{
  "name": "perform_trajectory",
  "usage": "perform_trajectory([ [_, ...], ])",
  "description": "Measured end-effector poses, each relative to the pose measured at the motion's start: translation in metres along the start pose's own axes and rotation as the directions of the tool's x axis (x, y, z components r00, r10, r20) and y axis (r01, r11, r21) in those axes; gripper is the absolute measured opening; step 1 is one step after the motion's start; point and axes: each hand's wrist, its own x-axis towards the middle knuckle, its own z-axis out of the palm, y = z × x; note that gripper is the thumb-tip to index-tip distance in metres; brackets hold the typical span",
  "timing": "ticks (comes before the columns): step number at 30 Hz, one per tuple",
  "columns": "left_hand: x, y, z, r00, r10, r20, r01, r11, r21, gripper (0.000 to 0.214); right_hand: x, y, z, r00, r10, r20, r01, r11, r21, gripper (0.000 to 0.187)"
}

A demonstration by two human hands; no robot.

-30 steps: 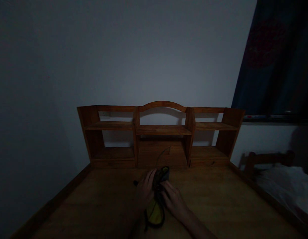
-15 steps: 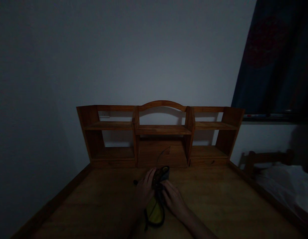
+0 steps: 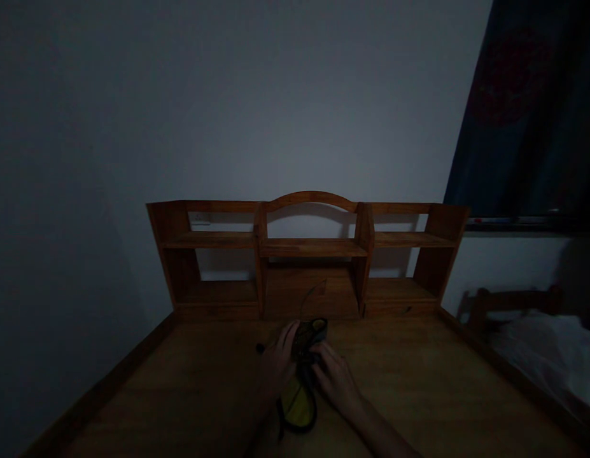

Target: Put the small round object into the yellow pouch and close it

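The scene is very dim. A dark, black-and-yellow object (image 3: 299, 394) with a black rim lies on the wooden desk (image 3: 180, 394); I cannot make out what it is. My left hand (image 3: 277, 367) rests on its left side with fingers curled over its far end. My right hand (image 3: 335, 378) presses on its right side, fingers bent toward the same dark far end (image 3: 314, 331). A thin dark cord (image 3: 311, 294) rises from that end toward the shelf.
A wooden desk-top shelf unit (image 3: 309, 248) with bare compartments stands at the back against a pale wall. A raised wooden edge runs along the desk's left side. At right are a dark curtain (image 3: 533, 108), a wooden bed rail (image 3: 509, 302) and white bedding (image 3: 547, 356).
My right hand's fingers have drawn slightly nearer the object's far end. Otherwise both hands and the object stay in place.
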Motion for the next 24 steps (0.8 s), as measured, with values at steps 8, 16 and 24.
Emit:
perform_trajectory([
  [8,-0.001,0.002,-0.001,0.999,-0.030,0.023,0.030,0.999,-0.012,0.066,0.004,-0.007,-0.003,0.989,-0.033,0.147,0.028,0.999,0.031,0.045],
  [16,-0.001,0.006,-0.002,0.999,-0.023,0.026,0.024,0.999,-0.046,0.070,0.008,-0.013,-0.005,0.984,-0.013,0.177,0.000,0.997,0.074,0.047],
  [24,0.000,0.004,0.000,0.999,-0.031,0.022,0.032,0.998,-0.049,0.064,0.004,-0.008,-0.003,0.987,-0.018,0.161,0.020,1.000,-0.013,0.046],
])
